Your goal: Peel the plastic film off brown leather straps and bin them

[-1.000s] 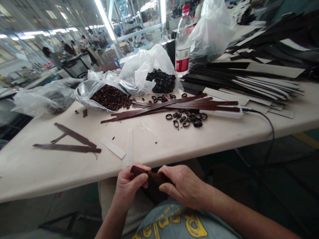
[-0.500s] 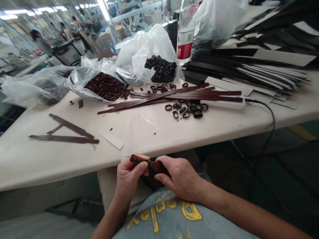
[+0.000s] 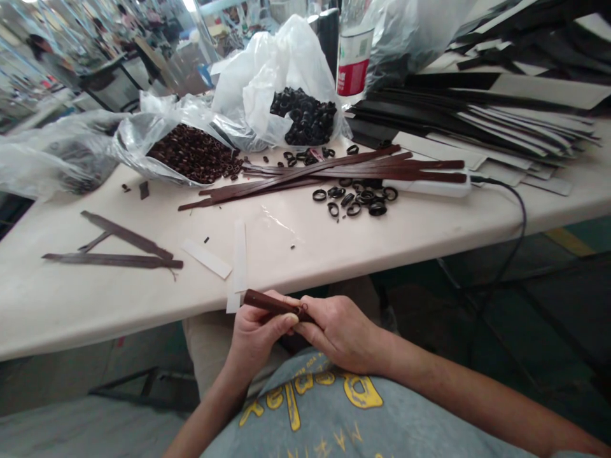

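Note:
Both hands meet just below the table's front edge, over my lap. My left hand (image 3: 255,331) is closed around the end of a dark brown leather strap (image 3: 267,301), thumb pressed along it. My right hand (image 3: 338,331) pinches the same strap from the right, and a small loop shows at its fingertips (image 3: 304,308). The strap's free tip points left toward the table edge. On the table lie more brown straps (image 3: 334,175) and several loose black loops (image 3: 356,200).
An open bag of brown loops (image 3: 191,152) and a white bag of black loops (image 3: 303,117) sit at the back. Stacked black and white strips (image 3: 501,140) fill the right side. Brown offcuts (image 3: 114,245) and white paper strips (image 3: 238,254) lie left. A cable (image 3: 518,216) hangs off the table (image 3: 405,242).
My hands have drawn closer together on the strap, the right hand sliding left toward the tip. The view has tipped downward a little.

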`<action>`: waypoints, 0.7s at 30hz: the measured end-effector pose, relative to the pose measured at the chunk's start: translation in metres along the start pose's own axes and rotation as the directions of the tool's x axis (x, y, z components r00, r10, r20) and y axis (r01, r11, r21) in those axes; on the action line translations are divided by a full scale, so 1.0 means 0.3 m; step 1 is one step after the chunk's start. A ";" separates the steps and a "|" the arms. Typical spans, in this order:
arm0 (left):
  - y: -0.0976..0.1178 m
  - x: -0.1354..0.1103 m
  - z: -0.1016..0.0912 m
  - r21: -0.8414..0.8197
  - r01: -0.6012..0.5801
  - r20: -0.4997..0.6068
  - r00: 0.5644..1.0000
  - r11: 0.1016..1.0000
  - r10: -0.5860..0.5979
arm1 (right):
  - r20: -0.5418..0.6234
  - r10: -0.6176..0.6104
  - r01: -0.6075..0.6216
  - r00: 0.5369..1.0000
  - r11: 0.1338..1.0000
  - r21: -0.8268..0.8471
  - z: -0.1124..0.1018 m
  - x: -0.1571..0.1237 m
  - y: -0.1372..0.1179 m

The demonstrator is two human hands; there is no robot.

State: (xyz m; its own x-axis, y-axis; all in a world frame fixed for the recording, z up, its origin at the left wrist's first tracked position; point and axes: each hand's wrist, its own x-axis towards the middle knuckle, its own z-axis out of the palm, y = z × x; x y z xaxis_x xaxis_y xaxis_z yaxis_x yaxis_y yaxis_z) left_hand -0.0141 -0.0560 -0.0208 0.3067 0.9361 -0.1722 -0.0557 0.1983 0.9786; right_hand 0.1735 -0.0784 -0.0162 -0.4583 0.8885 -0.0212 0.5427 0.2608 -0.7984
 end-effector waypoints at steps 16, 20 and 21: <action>-0.015 0.005 0.006 0.067 -0.073 -0.029 0.997 0.995 0.075 | 0.014 0.062 -0.061 0.998 0.995 -0.084 -0.007 -0.022 0.010; -0.030 0.001 -0.013 0.060 -0.038 -0.053 0.998 0.997 0.041 | 0.080 0.123 -0.111 0.989 0.984 -0.141 -0.012 -0.033 0.017; -0.029 -0.002 -0.008 0.072 -0.017 -0.034 0.999 0.997 0.019 | 0.095 0.134 -0.119 0.986 0.982 -0.148 -0.008 -0.032 0.017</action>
State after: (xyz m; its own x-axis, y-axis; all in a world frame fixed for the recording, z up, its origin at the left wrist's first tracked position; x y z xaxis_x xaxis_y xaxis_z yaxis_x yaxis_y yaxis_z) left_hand -0.0160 -0.0576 -0.0294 0.2733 0.9490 -0.1571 0.0074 0.1613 0.9869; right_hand 0.1822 -0.0848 -0.0186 -0.4465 0.8754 -0.1854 0.6913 0.2059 -0.6926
